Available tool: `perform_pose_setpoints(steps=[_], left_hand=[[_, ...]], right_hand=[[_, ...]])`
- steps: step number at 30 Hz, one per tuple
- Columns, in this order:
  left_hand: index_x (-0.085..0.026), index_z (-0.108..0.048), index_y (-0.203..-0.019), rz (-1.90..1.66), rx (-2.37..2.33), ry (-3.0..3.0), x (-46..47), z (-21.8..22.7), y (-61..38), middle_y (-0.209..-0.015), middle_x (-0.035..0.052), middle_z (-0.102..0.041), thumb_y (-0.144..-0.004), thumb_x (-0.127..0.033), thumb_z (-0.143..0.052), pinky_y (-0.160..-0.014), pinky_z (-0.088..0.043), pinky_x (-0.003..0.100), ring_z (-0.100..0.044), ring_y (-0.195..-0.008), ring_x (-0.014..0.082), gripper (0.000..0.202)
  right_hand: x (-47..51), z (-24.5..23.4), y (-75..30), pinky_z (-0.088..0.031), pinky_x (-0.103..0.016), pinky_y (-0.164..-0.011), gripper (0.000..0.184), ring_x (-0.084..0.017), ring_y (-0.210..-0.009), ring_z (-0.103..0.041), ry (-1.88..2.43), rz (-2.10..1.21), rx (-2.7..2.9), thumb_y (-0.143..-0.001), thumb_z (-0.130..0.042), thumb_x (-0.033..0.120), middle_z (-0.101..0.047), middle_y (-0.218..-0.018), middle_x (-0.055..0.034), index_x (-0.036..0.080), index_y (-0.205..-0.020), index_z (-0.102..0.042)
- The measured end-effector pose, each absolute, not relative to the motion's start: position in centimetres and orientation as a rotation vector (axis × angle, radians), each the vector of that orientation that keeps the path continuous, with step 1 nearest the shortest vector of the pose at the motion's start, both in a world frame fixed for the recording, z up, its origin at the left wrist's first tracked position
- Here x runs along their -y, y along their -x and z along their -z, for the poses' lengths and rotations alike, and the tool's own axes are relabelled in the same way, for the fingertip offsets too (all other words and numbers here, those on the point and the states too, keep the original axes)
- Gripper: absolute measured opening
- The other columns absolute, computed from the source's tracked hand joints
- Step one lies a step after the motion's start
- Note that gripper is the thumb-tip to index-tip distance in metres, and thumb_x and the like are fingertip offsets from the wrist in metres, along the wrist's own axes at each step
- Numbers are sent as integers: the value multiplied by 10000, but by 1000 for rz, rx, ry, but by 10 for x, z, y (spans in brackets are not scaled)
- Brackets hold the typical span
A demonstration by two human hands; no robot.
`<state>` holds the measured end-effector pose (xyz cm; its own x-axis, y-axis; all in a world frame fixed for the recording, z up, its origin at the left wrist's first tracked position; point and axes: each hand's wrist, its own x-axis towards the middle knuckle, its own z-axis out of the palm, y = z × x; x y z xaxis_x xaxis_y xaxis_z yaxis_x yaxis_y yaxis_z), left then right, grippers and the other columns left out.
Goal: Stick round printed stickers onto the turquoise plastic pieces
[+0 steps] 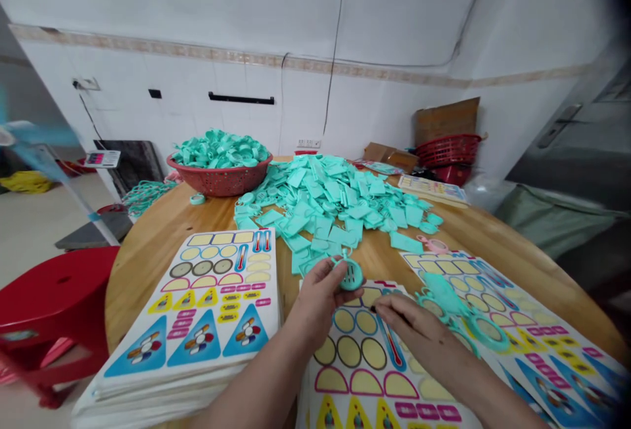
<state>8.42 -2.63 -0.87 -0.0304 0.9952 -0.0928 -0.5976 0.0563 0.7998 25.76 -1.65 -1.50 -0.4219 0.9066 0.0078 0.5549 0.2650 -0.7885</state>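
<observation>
My left hand [323, 288] grips a round teal plastic piece [351, 274] with slots in its face and a small loop on top. Fingers pinched, my right hand [411, 320] hovers just over or touches a sticker sheet [352, 383] printed with yellow circles, half-circles and a thermometer. A small dark tip shows at its fingertips, too little to name. Beside the right wrist, several teal pieces [488, 332] with round faces lie on another stack of sticker sheets [547, 343]. Straight ahead of both hands spreads a big heap of teal plastic parts [325, 196].
A thick stack of sticker sheets [197, 324] stands at the left of the wooden table [148, 271]. Behind it is a red basket [219, 179] piled with teal rings. Cardboard [446, 120] and a red basket [448, 151] are back right. A red stool [54, 297] stands left.
</observation>
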Motion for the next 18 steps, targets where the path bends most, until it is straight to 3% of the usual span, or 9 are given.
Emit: perform_pose_setpoints(steps=[3, 7, 12, 18], left_hand=[[-139, -571, -894, -1441, -903, -662, 24, 10, -82, -837, 43, -605, -733, -344, -666, -740, -513, 307, -609, -775, 154, 277], [-156, -574, -927, -1460, -1035, -683, 21, 14, -80, -831, 25, -590, -721, -292, -659, -742, -513, 297, -585, -787, 141, 261], [-137, -604, -866, -1348, -1078, -700, 21, 17, -82, -750, 35, -604, -659, -207, -688, -692, -525, 330, -591, -687, 148, 234], [-135, -594, -943, -1547, -1089, -748, 18, 8, -72, -860, 50, -615, -707, -286, -656, -747, -526, 325, -591, -766, 146, 287]], right_hand=[[20, 19, -252, -396, -246, -585, 205, -147, -679, -509, 1351, -986, 2177, -902, -417, 369, -547, -741, 17, 231, -802, -531], [18, 17, -243, -383, -242, -591, 151, -135, -680, -507, 1339, -952, 2273, -885, -445, 292, -559, -741, 17, 220, -773, -516], [32, 10, -253, -403, -236, -561, 162, -132, -640, -525, 1412, -904, 2260, -893, -430, 332, -567, -719, 25, 241, -797, -523], [92, 17, -292, -548, -195, -656, 205, -187, -881, -665, 1543, -1047, 2071, -807, -561, 404, -691, -971, -21, 275, -960, -610]])
